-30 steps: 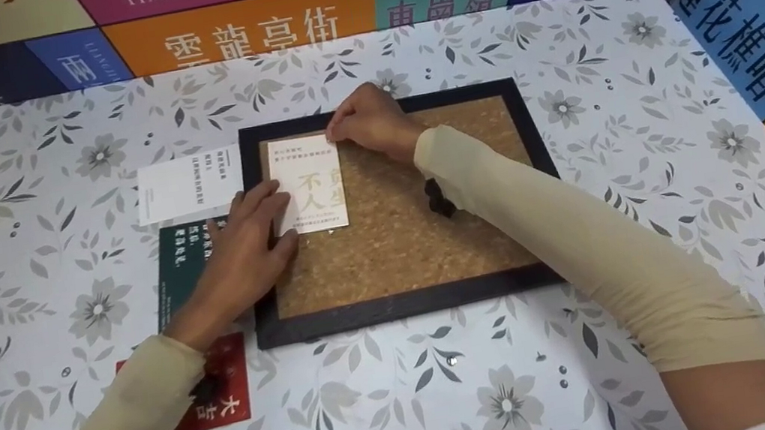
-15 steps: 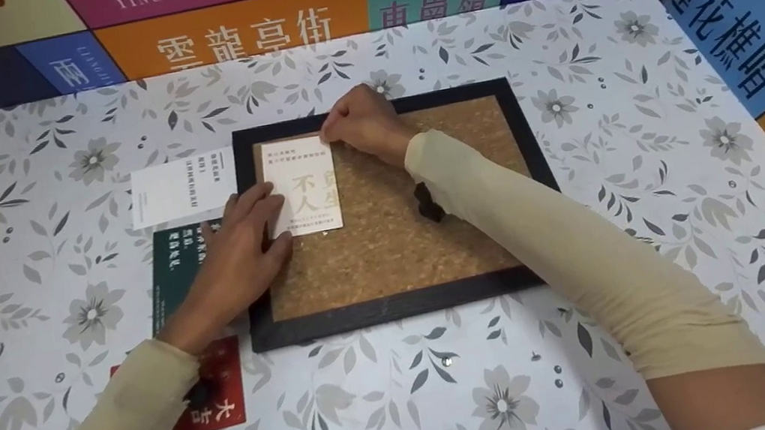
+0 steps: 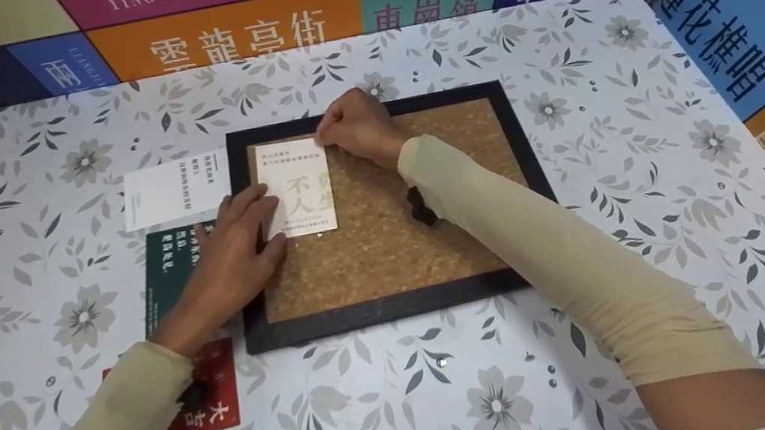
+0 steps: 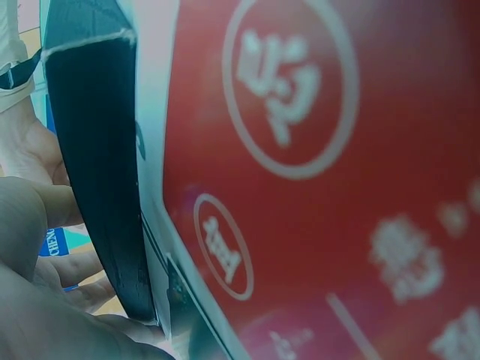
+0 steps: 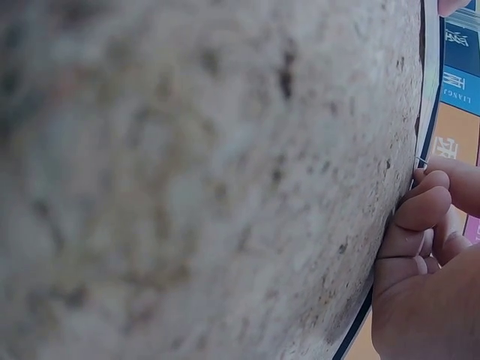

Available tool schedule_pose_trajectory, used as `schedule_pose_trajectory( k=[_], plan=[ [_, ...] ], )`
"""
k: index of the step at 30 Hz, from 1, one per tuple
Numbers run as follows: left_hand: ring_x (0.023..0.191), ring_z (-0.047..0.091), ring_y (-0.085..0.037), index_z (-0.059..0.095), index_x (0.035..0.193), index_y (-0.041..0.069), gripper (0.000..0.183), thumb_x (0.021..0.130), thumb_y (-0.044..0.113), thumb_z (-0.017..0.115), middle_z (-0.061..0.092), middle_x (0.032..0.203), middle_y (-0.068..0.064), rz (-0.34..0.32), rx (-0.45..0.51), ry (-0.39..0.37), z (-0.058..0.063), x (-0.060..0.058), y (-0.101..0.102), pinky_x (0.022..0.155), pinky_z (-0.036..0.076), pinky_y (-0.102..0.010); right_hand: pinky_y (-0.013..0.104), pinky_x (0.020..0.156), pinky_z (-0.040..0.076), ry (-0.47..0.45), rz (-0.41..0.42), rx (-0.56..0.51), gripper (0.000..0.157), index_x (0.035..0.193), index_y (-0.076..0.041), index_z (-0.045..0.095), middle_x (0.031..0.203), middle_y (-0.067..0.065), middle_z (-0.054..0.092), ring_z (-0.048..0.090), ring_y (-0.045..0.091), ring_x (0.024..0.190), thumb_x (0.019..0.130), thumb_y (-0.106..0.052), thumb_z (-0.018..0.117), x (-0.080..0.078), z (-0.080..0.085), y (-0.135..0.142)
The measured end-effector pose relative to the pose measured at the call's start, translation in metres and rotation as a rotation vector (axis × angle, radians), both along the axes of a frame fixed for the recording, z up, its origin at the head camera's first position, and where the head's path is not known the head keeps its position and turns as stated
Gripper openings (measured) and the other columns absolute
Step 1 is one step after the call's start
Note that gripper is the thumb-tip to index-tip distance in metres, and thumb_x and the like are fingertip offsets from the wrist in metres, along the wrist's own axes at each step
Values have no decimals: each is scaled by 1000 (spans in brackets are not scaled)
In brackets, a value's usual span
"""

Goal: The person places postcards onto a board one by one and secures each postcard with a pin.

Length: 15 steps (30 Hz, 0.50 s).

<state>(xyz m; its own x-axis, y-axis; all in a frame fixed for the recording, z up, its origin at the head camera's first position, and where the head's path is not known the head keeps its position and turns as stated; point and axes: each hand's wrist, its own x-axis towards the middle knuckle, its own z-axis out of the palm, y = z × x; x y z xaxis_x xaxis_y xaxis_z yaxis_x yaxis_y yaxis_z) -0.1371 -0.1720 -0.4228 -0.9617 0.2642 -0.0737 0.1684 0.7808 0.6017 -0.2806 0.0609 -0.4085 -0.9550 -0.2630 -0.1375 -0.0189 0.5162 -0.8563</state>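
A white card [image 3: 296,187] with gold lettering lies on the upper left of a black-framed cork board [image 3: 387,245]. At its top right corner, my right hand [image 3: 358,127] pinches a pin between thumb and finger. The thin metal shaft of this pin [image 5: 421,160] shows in the right wrist view; its head is hidden by the fingertips. My left hand [image 3: 230,260] lies across the frame's left side, its relaxed fingers touching the card's left edge. In the left wrist view, that hand's fingers [image 4: 79,270] reach past the black frame edge [image 4: 101,165].
Left of the board lie a white printed card [image 3: 170,192], a dark green card [image 3: 167,270] and a red card [image 3: 218,384], partly covered by my left arm. Two tiny tack-like things, one shiny [image 3: 442,362] and one dark [image 3: 529,356], lie on the floral tabletop [image 3: 399,425].
The head view has drifted, so everything sits slightly farther left. Both hands keep their places at the card, with the right hand still pinching at its top right corner.
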Motion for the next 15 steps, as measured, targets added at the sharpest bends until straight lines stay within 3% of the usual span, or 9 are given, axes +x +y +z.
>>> schedule_pose_trajectory(
  k=[15],
  plan=[
    [165,13,-55,52,162,2,57,109,18,67,30,180,-14,0,19,-4,0,0,1,120,-3,-87,30,73,56,16,18,56,11,94,-2,85,86,9,79,64,16,66,98,-5,76,1,2,-3]
  ],
)
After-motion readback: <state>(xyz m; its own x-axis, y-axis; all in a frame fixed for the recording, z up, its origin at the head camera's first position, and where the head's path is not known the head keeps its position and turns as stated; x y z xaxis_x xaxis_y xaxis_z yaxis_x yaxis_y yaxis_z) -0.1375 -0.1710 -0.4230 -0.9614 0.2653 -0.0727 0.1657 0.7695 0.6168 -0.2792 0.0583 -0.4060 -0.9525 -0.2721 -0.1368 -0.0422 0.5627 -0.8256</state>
